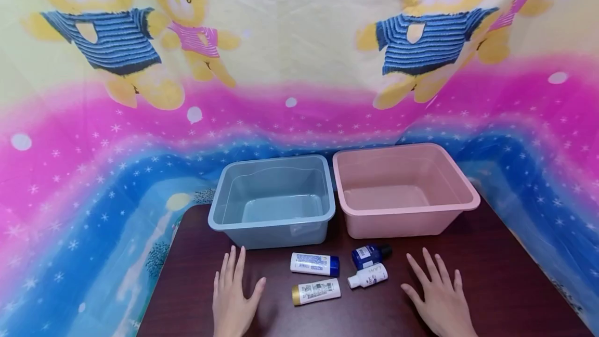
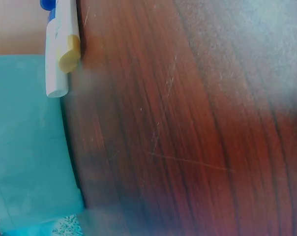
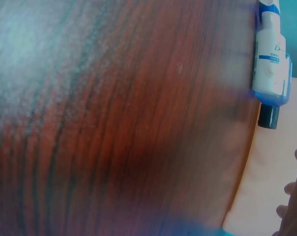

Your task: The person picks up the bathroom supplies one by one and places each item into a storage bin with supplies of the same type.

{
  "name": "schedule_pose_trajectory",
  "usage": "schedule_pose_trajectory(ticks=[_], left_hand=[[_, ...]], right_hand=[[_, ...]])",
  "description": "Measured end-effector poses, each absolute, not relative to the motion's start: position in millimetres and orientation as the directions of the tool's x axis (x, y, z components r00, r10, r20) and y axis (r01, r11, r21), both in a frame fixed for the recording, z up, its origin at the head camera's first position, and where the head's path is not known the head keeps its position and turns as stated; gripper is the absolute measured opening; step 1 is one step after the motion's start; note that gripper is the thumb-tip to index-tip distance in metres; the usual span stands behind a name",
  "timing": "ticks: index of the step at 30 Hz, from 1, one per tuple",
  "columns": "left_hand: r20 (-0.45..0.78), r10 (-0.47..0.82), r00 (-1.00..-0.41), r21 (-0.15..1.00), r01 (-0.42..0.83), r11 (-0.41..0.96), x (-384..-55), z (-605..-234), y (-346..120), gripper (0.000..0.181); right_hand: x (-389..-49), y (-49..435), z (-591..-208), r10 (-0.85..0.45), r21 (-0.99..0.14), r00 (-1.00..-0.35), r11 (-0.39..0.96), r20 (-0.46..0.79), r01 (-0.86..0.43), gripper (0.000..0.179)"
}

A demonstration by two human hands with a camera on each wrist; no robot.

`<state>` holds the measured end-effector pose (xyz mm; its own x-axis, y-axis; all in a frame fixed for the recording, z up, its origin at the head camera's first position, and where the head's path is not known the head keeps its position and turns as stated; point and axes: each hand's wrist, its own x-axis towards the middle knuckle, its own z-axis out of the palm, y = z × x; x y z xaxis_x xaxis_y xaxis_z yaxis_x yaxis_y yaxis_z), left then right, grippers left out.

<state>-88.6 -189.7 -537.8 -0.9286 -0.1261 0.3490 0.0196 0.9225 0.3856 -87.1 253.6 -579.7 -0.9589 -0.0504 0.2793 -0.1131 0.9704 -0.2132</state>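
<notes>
My left hand [image 1: 233, 295] rests with straight, spread fingers at the table's near left, holding nothing. To its right lie a white tube with a blue cap [image 1: 314, 264] and a white tube with a gold cap [image 1: 316, 292]. My right hand [image 1: 439, 295], fingers likewise spread and straight, is at the near right. Left of it lie a dark blue bottle with a black cap [image 1: 367, 256] and a small white bottle [image 1: 368, 276] against it. In the right wrist view, the white bottle [image 3: 270, 64] overlaps the blue one. Fingertips [image 3: 289, 189] show at that view's edge.
A blue-grey plastic bin [image 1: 271, 233] and a pink bin [image 1: 402, 225] stand side by side at the back of the dark wood table [image 1: 281, 321]. Nothing shows inside either bin. A cloth printed with bears [image 1: 121, 40] hangs behind and around the table.
</notes>
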Motion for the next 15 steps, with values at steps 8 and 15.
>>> schedule_pose_trajectory(ticks=[8,15], left_hand=[[0.353,-0.172,-0.920,0.433,-0.002,0.901,-91,-535,-196,0.083],[0.412,-0.210,-0.887,0.506,0.031,0.862,-92,-535,-201,0.079]], right_hand=[[-87,253,-579,-0.047,-0.218,-0.963,0.970,0.267,-0.108,0.070],[-86,255,-578,-0.035,-0.213,-0.969,0.973,0.246,-0.089,0.069]])
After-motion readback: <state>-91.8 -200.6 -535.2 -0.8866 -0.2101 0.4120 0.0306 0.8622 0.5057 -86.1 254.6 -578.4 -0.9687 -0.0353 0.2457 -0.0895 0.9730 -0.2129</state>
